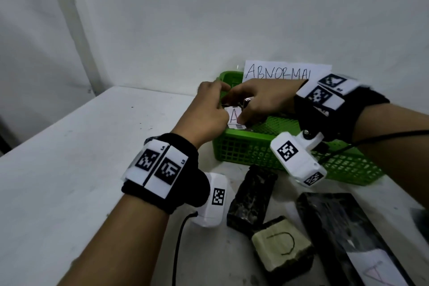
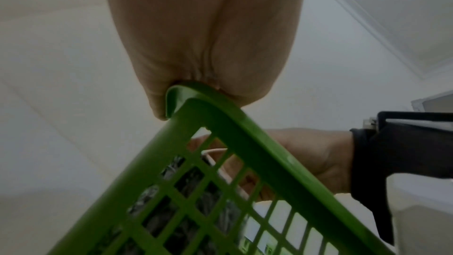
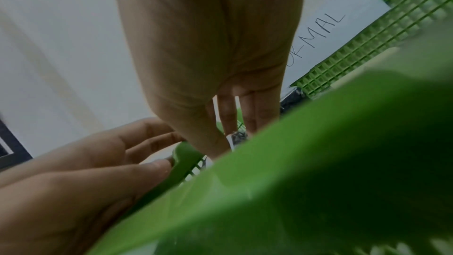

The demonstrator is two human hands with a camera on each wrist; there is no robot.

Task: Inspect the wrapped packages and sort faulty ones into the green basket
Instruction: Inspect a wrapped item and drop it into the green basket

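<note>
A green mesh basket [image 1: 243, 137] stands at the back of the white table. Over its left end both hands meet around a small dark wrapped package [image 1: 233, 116] with a white label marked "A". My right hand [image 1: 262, 100] pinches it, thumb on the label, fingers reaching down into the basket [image 3: 318, 143] onto the package [image 3: 235, 137]. My left hand [image 1: 209, 109] sits at the basket's corner [image 2: 196, 104], its fingers [image 3: 137, 143] long and relaxed, the little fingertip touching the rim. Through the mesh, the left wrist view shows the dark package [image 2: 191, 191] and my right hand [image 2: 306, 152].
A paper sign reading "ABNORMAL" [image 1: 285, 71] stands behind the basket. In front of it lie a dark wrapped package [image 1: 253, 195], a tan block marked with a curved line [image 1: 281, 246], and a long black package with a white label [image 1: 343, 234]. Bare table [image 1: 81, 146] lies left.
</note>
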